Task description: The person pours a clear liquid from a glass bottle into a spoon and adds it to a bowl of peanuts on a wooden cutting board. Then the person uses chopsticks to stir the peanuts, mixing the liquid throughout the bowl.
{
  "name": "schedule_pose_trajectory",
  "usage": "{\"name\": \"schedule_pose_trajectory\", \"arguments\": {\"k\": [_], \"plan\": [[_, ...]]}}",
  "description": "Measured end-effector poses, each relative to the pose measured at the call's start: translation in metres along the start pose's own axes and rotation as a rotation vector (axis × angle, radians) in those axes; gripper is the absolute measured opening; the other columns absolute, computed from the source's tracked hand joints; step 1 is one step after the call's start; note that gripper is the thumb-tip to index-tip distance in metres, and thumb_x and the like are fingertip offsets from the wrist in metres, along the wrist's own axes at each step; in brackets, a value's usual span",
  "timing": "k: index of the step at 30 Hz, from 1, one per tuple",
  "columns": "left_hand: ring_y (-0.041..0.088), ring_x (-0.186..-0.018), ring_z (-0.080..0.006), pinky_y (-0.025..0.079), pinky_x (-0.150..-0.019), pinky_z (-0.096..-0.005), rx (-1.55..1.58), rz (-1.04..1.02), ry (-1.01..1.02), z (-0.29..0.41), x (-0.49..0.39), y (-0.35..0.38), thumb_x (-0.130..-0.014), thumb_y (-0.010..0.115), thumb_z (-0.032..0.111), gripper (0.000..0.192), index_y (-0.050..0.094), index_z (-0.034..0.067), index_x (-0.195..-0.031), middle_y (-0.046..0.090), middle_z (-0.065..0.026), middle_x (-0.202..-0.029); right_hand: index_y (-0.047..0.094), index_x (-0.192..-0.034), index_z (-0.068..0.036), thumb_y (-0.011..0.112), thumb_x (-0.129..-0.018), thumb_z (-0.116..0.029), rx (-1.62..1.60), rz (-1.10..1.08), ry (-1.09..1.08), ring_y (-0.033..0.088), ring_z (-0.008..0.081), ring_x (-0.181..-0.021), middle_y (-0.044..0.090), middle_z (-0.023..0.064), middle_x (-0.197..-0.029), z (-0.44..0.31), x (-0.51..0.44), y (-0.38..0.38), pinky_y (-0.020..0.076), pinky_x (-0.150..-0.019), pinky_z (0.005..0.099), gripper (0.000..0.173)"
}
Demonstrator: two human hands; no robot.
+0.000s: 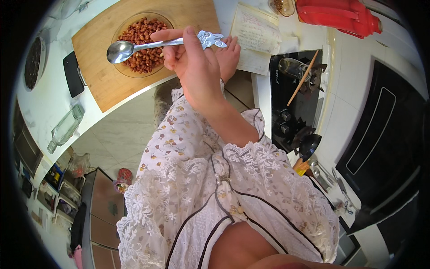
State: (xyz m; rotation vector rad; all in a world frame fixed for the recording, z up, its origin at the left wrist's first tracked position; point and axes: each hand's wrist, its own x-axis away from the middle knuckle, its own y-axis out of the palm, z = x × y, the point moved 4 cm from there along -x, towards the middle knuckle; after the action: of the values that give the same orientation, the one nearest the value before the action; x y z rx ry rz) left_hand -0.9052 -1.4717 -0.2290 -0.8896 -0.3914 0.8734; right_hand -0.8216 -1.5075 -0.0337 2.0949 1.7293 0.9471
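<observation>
A metal spoon (158,44) with a rabbit-shaped handle end is in my right hand (201,72), pinched by thumb and fingers. Its bowl looks empty and hangs over a clear glass bowl (134,74) of red-skinned peanuts (144,66). That bowl sits on a wooden cutting board (95,79). Beyond my right wrist, my left hand (230,58) rests by the counter edge beside handwritten paper (257,32). It appears to hold nothing; the right hand and wrist partly hide it.
A black phone (73,75) lies left of the board, near a glass bottle (67,126) on its side. On the gas stove (278,97) at right are a glass jar (292,69) and a wooden stick (304,79). A red thermos (336,15) is at the upper right.
</observation>
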Motion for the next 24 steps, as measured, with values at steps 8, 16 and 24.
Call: {"name": "schedule_pose_trajectory", "arguments": {"k": [8, 16, 24], "plan": [[0.039, -0.147, -0.0369, 0.029, -0.125, -0.0428, 0.004, -0.004, 0.025, -0.003, 0.004, 0.007, -0.067, 0.081, 0.001, 0.063, 0.051, -0.002, -0.123, 0.043, -0.0221, -0.155, 0.066, -0.117, 0.009, 0.038, -0.113, -0.035, 0.005, -0.027, 0.016, 0.047, 0.0097, -0.074, 0.061, 0.0043, -0.084, 0.001, -0.004, 0.008, 0.0384, -0.068, 0.0272, 0.053], [0.039, -0.147, -0.0373, 0.03, -0.125, -0.0432, 0.011, -0.005, 0.057, 0.001, 0.004, 0.001, -0.075, 0.069, -0.001, 0.052, 0.053, -0.003, -0.124, 0.044, -0.0232, -0.154, 0.068, -0.115, 0.007, 0.036, -0.114, -0.035, 0.015, 0.008, 0.033, 0.045, 0.0094, -0.07, 0.055, 0.0012, -0.076, -0.001, -0.006, 0.014, 0.0371, -0.065, 0.0256, 0.053], [0.041, -0.142, -0.0377, 0.034, -0.12, -0.0433, 0.301, 0.013, 0.027, -0.02, 0.036, -0.014, -0.085, 0.065, 0.012, 0.044, 0.055, 0.0, -0.127, 0.045, -0.0218, -0.151, 0.064, -0.12, 0.01, 0.035, -0.114, -0.035, -0.062, 0.041, 0.074, 0.044, 0.0095, -0.071, 0.054, 0.0015, -0.076, -0.007, -0.007, 0.015, 0.0378, -0.066, 0.026, 0.054]]}}
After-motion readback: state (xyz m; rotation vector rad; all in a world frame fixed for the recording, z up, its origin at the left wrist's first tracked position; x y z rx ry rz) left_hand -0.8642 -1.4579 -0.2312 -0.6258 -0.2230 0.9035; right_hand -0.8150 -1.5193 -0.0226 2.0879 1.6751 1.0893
